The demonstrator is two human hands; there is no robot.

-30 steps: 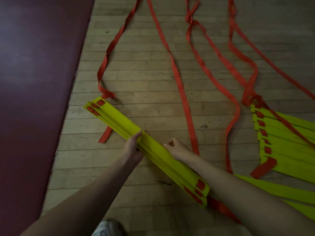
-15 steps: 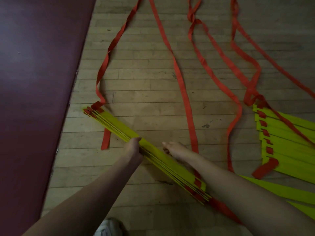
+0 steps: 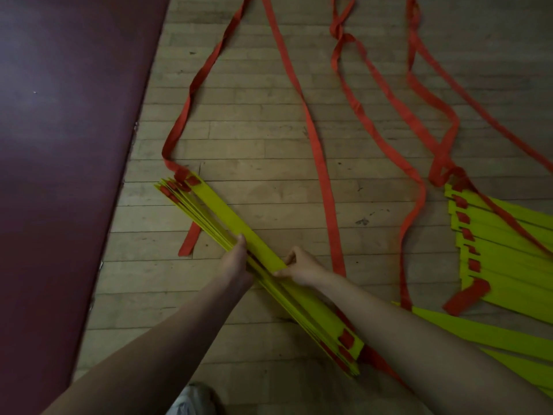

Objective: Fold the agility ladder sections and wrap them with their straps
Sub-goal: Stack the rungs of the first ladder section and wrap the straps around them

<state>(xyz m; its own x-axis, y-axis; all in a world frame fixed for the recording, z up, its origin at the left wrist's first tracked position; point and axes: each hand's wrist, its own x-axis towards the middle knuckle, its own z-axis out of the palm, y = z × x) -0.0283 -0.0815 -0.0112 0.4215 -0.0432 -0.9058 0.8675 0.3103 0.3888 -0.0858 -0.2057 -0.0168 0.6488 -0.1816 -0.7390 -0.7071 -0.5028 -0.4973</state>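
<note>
Being squeezed together near its middle, the stack of yellow rungs (image 3: pixel 218 211) is being held slantwise low over the wooden floor (image 3: pixel 269 130); whether its underside is being rested on the boards cannot be told. The left hand (image 3: pixel 236 259) is being closed on the stack's left edge, thumb laid on top. The right hand (image 3: pixel 299 268) is being curled round the opposite edge, thumb pinching the uppermost rung. This two-sided grip is judged to be stopping the fanned rungs from sliding apart while they are being evened up. Red straps (image 3: pixel 317 151) are being left trailing from the stack's far end and away beyond it, slack and unwound, presumably so that they are free for wrapping once the rungs are aligned. A short strap end (image 3: pixel 188 241) is lying just left of the stack. Well apart to the right of the stack, a second ladder section (image 3: pixel 508 250) is being left spread in overlapping rungs, not yet folded. A maroon mat (image 3: pixel 59 145) is lying left of the stack, and a shoe (image 3: pixel 191 399) is showing nearer than the stack, at the frame's bottom edge.
</note>
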